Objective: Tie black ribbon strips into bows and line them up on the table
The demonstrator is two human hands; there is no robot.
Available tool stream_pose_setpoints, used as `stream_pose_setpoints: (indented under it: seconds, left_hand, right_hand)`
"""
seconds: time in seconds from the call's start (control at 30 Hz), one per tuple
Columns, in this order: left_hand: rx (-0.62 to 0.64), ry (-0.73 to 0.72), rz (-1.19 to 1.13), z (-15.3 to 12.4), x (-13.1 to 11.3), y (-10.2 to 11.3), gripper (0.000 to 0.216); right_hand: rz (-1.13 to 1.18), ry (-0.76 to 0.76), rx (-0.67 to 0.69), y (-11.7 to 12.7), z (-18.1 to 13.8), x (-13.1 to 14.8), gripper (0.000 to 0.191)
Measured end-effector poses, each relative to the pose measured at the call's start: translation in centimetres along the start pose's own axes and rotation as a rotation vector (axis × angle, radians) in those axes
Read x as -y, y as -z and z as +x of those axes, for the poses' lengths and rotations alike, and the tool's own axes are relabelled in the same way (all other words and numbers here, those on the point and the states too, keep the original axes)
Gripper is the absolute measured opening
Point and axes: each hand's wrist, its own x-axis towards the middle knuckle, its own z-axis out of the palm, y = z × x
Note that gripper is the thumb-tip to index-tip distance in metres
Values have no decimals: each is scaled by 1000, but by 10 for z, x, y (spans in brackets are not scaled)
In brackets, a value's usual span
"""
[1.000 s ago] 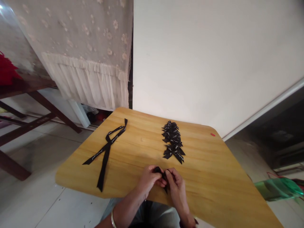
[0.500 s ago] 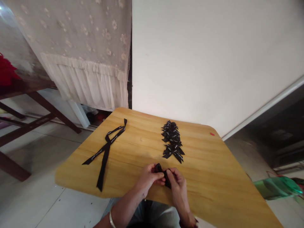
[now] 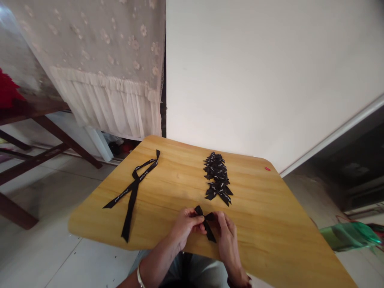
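Note:
A black ribbon bow (image 3: pixel 210 233) is held between my two hands over the table's near edge. My left hand (image 3: pixel 188 225) pinches it near the knot, thumb on top. On the other side, the fingers of my right hand (image 3: pixel 226 232) close on its right loop. One tail hangs down between the hands, and a loop sticks up at the top left. Beyond my hands lies a column of several finished black bows (image 3: pixel 218 176) with white lettering, overlapping one another. Loose lengths of black printed ribbon (image 3: pixel 131 206) lie crossed on the left of the table.
The wooden table (image 3: pixel 270 224) has rounded corners and meets a white wall panel (image 3: pixel 240 80). A small red piece (image 3: pixel 267 169) lies at its far right. Left stands a dark wooden stand (image 3: pixel 54 130) beside a lace curtain (image 3: pixel 111 92). A green plastic object (image 3: pixel 351 237) is at right.
My right hand has shifted slightly right, off the middle of the bow and onto its right loop. The knot and hanging tail now show more plainly. My left hand keeps its pinch.

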Motion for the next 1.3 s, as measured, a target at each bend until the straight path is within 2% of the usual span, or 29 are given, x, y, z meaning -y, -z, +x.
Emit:
stream_pose_setpoints:
  seconds: [0.1, 0.27, 0.4, 0.53, 0.67, 0.77, 0.97, 1.3]
  left_hand:
    - [-11, 1, 13, 0, 0, -1, 21]
    - [22, 2, 98, 0, -1, -3, 20]
    - [38, 0, 95, 0, 0, -3, 19]
    - [4, -24, 36, -2, 0, -3, 21]
    - [-10, -19, 48, -2, -1, -3, 20]
    - [-1, -27, 61, -2, 0, -4, 19]
    - [3, -42, 31, -2, 0, -6, 21]
    - [21, -29, 62, -5, 0, -2, 22]
  right_hand:
    - [1, 28, -3, 2, 0, -1, 37]
    - [-80, 87, 9, -2, 3, -7, 28]
    - [-82, 45, -30, -4, 2, -1, 32]
    - [-57, 22, 37, -2, 0, 8, 37]
    - [-123, 76, 55, -2, 1, 4, 35]
    - [-84, 63, 41, -2, 1, 0, 34]
    - [-107, 103, 207, 2, 2, 2, 24]
    - [34, 54, 166, 3, 4, 4, 16]
